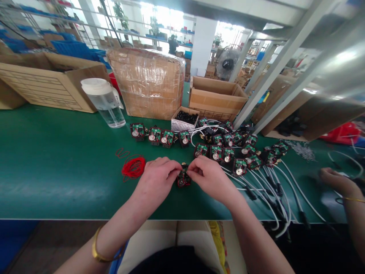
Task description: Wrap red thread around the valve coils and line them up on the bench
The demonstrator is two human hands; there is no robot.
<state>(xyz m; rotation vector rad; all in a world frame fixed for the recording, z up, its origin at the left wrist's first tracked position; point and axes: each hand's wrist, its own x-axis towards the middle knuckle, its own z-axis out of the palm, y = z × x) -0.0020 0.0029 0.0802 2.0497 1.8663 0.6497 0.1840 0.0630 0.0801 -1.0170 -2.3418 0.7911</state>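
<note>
In front of me on the green bench lies a small black housing with a green circuit board and red edging (183, 179). My left hand (161, 173) reaches its upper left side, thumb and index finger pinched together. From the other side my right hand (207, 175) pinches at its upper right edge. Whatever is between the fingertips is too small to make out. Left of my left hand lies a tangled bundle of thin red loops (133, 167), with a few loose loops (122, 153) above it. Similar circuit board units (216, 153) stand beyond my right hand.
Behind are a clear water bottle (110, 106), a plastic-wrapped carton (148, 83), an open carton (216, 99) and a small box of black parts (185, 121). White cables (268, 194) lie at right, near a metal post (273, 64) and another person's hand (338, 180).
</note>
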